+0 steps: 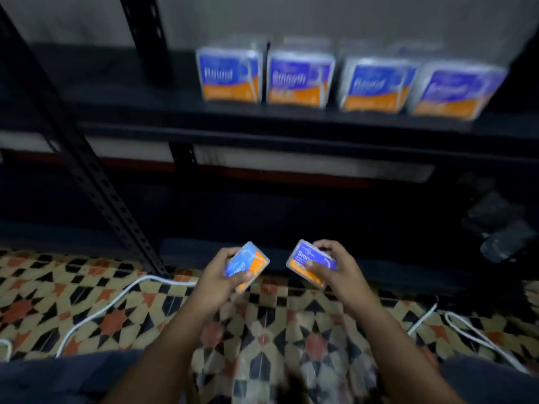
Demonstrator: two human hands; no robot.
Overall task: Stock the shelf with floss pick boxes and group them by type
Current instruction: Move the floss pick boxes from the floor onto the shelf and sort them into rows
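Left hand [223,269] grasps one floss pick box [247,266], fingers curled under it, thumb across the face; the box's long axis is tilted, its top corner pointing to about 1 o'clock. Right hand [335,266] grasps a second floss box [310,262] the same way, that one leaning toward 11 o'clock, so the two boxes angle in toward each other, close but apart.

Both hands are low over the patterned floor [87,304], just in front of the rack's bottom edge. The stocked shelf [145,112] lies straight up at 12 o'clock, well apart from both hands. On it, a row of shelved boxes [303,80] stands upright from centre out to 1–2 o'clock, same blue-and-orange label as far as the blur allows.

Free shelf space is at 11 o'clock, left of the row, so the left hand looks nearer to it. Judgement: lift, stand the box upright, set it beside the row's left end. A white cable [116,295] lies on the floor at 8 o'clock.
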